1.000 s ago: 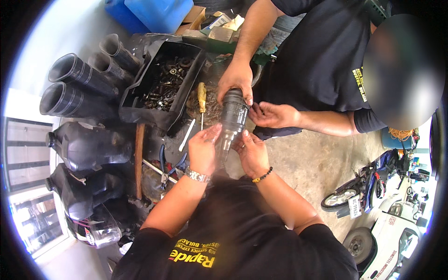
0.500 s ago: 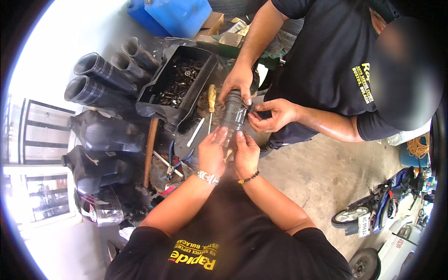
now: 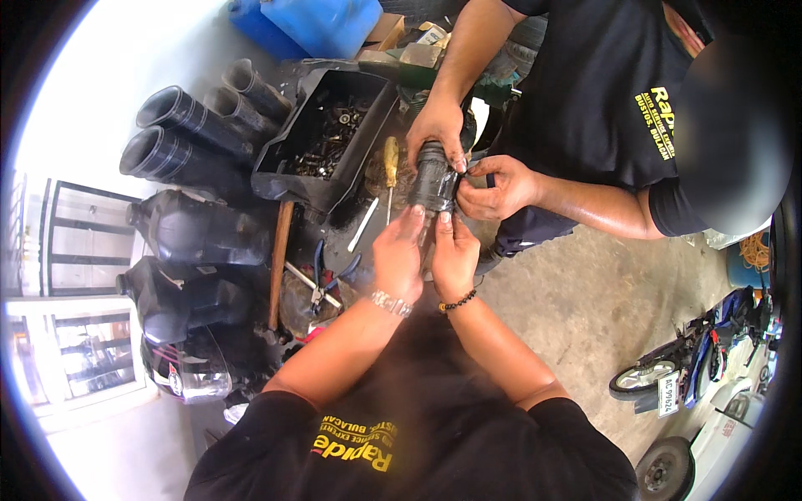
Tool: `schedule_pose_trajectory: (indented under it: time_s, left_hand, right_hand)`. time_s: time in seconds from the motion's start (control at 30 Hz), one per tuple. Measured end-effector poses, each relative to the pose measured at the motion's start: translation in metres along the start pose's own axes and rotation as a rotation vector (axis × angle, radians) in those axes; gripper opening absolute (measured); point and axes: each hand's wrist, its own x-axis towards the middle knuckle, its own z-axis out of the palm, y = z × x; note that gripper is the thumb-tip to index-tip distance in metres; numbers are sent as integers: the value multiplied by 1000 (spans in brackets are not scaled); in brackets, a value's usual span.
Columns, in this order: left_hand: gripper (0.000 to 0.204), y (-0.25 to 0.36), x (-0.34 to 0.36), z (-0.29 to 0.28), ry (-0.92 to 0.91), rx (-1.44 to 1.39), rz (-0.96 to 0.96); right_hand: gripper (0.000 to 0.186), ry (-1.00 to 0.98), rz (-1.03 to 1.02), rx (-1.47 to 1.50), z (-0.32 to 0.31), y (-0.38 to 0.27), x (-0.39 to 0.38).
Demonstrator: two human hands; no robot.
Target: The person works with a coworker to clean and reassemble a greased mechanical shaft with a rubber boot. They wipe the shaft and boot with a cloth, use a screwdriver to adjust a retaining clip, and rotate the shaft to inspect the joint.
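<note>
A dark, ribbed cylinder [image 3: 432, 179], rubber-looking with a glossy lower part, is held between two people. My left hand [image 3: 401, 253] pinches its near end, thumb pressed on the rim. Right beside it, my right hand [image 3: 454, 249] grips the same end with the thumb on top. At the far end, a co-worker's hand [image 3: 438, 129] wraps round the cylinder from above. The co-worker's other hand [image 3: 504, 187] touches its right side with pinched fingers. What lies between my palms is mostly hidden.
Left of the hands are a screwdriver [image 3: 391, 163], a white stick [image 3: 363, 225], blue-handled pliers [image 3: 321, 275] and a wooden handle [image 3: 281, 263]. Beyond stands a black bin [image 3: 368, 134] of metal parts. Dark jugs [image 3: 200, 230] and tubes [image 3: 180, 125] line the left; a motorcycle [image 3: 668, 367] stands right.
The view has shifted slightly, so the scene sits a little to the right. Both my hands and the co-worker's hands stay on the cylinder; its clear-looking near part shows less now.
</note>
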Motion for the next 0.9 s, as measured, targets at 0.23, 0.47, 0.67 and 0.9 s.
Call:
schedule_pose_trajectory:
  time_s: [0.23,0.47,0.67,0.9]
  left_hand:
    - [37,-3,1,4,-30,-41,41]
    - [42,-4,9,-1,5,47,7]
    - [41,1,8,-6,-81,-55,-16]
    - [33,3,1,-1,-90,-45,1]
  right_hand:
    - [33,-34,-10,41,1,2,4]
    - [29,-242,343,626,-15,-8,9]
    - [34,-248,449,763,-20,-17,15]
    - [27,-140,475,738,-15,-14,14]
